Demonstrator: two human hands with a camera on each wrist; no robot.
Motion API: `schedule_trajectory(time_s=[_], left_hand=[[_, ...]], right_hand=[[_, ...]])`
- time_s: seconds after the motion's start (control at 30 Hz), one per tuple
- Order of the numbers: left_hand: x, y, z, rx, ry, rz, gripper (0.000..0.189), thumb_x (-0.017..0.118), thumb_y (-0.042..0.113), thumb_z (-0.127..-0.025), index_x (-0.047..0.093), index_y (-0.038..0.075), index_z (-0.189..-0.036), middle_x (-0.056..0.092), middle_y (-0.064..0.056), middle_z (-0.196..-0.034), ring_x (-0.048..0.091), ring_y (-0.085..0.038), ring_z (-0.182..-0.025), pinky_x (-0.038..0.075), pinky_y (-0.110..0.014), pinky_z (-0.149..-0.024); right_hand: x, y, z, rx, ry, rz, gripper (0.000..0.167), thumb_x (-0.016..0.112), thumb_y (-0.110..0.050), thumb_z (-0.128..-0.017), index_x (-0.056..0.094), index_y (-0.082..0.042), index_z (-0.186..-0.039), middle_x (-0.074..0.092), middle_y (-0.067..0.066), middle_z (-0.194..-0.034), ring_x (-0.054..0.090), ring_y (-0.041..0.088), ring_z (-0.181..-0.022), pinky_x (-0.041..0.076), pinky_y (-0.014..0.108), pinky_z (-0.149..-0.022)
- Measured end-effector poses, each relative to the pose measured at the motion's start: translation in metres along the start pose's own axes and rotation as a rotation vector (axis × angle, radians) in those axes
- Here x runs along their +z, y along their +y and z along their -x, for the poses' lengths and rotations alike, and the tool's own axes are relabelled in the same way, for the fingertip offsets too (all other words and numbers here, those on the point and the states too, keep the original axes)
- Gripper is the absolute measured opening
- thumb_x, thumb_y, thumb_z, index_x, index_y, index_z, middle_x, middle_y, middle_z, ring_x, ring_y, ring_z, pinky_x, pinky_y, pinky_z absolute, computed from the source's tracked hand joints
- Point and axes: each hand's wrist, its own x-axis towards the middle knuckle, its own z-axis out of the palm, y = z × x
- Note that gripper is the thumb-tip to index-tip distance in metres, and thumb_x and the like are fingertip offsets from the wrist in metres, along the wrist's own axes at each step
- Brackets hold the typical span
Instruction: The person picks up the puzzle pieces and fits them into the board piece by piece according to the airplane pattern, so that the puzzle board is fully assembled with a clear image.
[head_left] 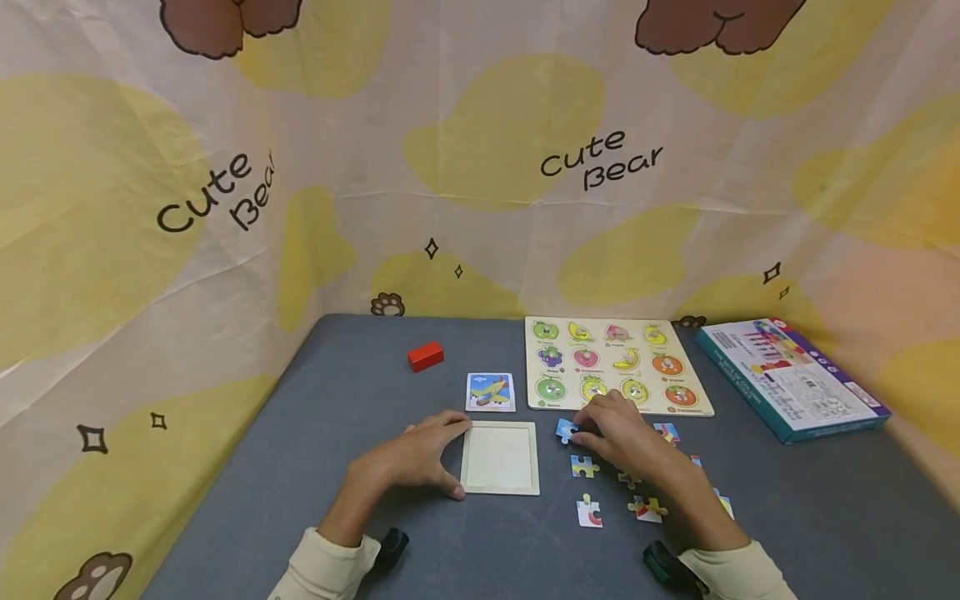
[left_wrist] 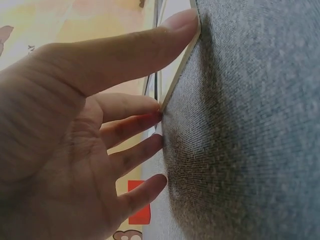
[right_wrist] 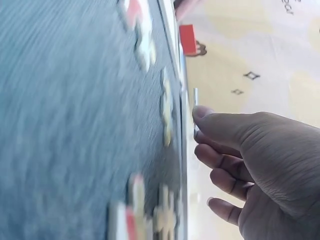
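In the head view, my left hand (head_left: 420,457) lies at the left side of a square cream puzzle tray (head_left: 499,494). Its thumb (left_wrist: 175,30) touches one corner of the rim and the index fingertip touches another, while the other fingers stretch out fairly straight. To the right of the tray, my right hand (head_left: 626,433) pinches a blue puzzle piece (head_left: 566,430) between thumb and fingers. The right wrist view shows that piece (right_wrist: 195,95) edge-on, lifted off the table. Near this hand lie several loose pieces, among them a blue-yellow one (head_left: 584,466) and a white-red one (head_left: 589,512).
A small airplane picture card (head_left: 491,392) lies just behind the tray, and a red block (head_left: 426,357) farther back left. A board with fruit pictures (head_left: 536,375) lies behind the right hand. At the far right is a flat box (head_left: 795,379). Printed cloth hangs behind the table.
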Motion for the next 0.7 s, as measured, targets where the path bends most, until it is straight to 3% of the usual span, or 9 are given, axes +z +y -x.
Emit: schedule_trajectory(time_s=[0.33,0.7], left_hand=[[-0.001,0.004,0.000,-0.035,0.009,0.001,0.089,0.092,0.026,-0.081,0.050,0.006,-0.157,0.044,-0.009,-0.161,0.040,-0.032,-0.149,0.026,-0.065,-0.121],[0.000,0.001,-0.002,-0.034,0.003,-0.004,0.089,0.092,0.029,-0.082,0.049,0.008,-0.157,0.044,-0.008,-0.162,0.040,-0.032,-0.149,0.028,-0.063,-0.120]], right_hand=[[0.007,-0.028,-0.009,-0.050,-0.027,-0.050,0.020,0.080,-0.026,-0.096,0.078,-0.011,-0.110,0.068,-0.003,-0.103,0.050,0.019,-0.100,0.043,0.045,-0.092],[0.028,-0.056,-0.028,-0.196,-0.031,-0.026,0.019,0.078,-0.024,-0.097,0.077,-0.008,-0.106,0.069,0.000,-0.101,0.049,0.018,-0.095,0.043,0.041,-0.086]])
